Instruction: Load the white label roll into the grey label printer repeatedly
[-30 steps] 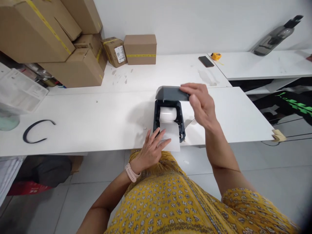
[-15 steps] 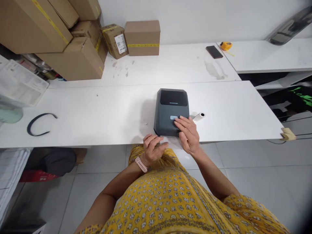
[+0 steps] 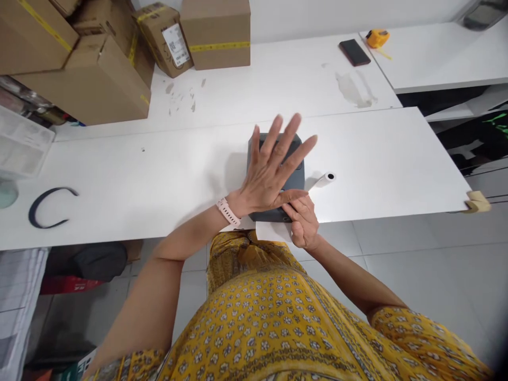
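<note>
A dark grey printer [image 3: 294, 181] lies on the white table near its front edge, largely covered by my hands. Fingers spread wide, my left hand [image 3: 264, 180] hovers over it and holds nothing. Its thumb reaches across to my right hand [image 3: 305, 219], which grips the printer's front right corner, fingers on top and thumb at the front. A white sheet of paper [image 3: 273, 231] shows below the printer's front edge. Just right of the printer lies a small white paper roll [image 3: 326, 179].
Cardboard boxes [image 3: 216, 37] are stacked at the back left. A dark curved band [image 3: 35, 209] and a clear plastic case [image 3: 26, 143] are at the left. A phone [image 3: 354, 52] and a yellow tape measure [image 3: 377, 38] lie at the back right. Tan padding [image 3: 477, 202] covers the table's right corner.
My left hand has risen from the printer's front edge and opened out above it. My right hand stays at the front right corner, its fingers more bent. The camera view has shifted.
</note>
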Available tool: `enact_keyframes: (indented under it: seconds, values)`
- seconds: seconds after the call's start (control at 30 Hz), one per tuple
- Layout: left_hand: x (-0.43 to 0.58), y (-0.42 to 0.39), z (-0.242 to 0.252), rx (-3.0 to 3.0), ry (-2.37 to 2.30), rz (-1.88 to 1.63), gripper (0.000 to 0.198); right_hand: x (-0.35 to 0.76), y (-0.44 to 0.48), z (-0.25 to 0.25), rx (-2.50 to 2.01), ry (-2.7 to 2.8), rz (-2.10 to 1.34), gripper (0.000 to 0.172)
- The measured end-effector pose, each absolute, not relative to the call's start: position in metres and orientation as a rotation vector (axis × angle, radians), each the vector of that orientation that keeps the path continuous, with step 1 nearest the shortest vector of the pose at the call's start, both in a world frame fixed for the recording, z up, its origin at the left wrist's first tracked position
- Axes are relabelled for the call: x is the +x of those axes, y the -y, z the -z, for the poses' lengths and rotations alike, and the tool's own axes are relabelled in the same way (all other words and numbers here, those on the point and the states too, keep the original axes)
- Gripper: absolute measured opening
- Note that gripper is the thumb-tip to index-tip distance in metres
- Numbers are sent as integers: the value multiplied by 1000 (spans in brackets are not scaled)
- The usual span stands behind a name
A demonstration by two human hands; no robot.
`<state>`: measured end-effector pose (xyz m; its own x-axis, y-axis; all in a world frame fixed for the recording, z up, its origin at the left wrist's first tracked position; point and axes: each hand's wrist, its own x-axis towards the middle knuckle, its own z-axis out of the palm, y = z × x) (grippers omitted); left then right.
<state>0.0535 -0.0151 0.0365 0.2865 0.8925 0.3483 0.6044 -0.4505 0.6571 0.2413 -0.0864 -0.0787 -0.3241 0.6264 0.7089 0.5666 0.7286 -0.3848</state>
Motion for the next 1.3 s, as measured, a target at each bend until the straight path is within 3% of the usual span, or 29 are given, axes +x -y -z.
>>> enact_keyframes:
  seconds: [0.2, 0.43, 0.63, 0.77, 0.87, 1.0, 1.3]
  values:
    - [63, 10, -30, 2458, -1192, -1177, 58, 229, 84, 82, -821, 1846, -47, 57]
    - [56, -3, -28, 2289, -1215, -1435, 60, 222, 81, 73, -767, 1811, -5, 54]
    - [30, 101, 27, 1635, -1534, -1901, 28, 229, 109, 52, -988, 1716, -363, 52]
    - [30, 169, 58, 1329, -1360, -1213, 41, 232, 121, 52, -1111, 1696, -419, 55]
    - [39, 168, 56, 1098, -1185, -844, 45, 232, 115, 54, -1082, 1832, -375, 60]
    - [50, 144, 45, 873, -1180, -840, 52, 231, 104, 52, -1072, 1925, -335, 65]
    - [52, 145, 44, 917, -1184, -859, 58, 230, 103, 52, -1092, 1931, -292, 60]
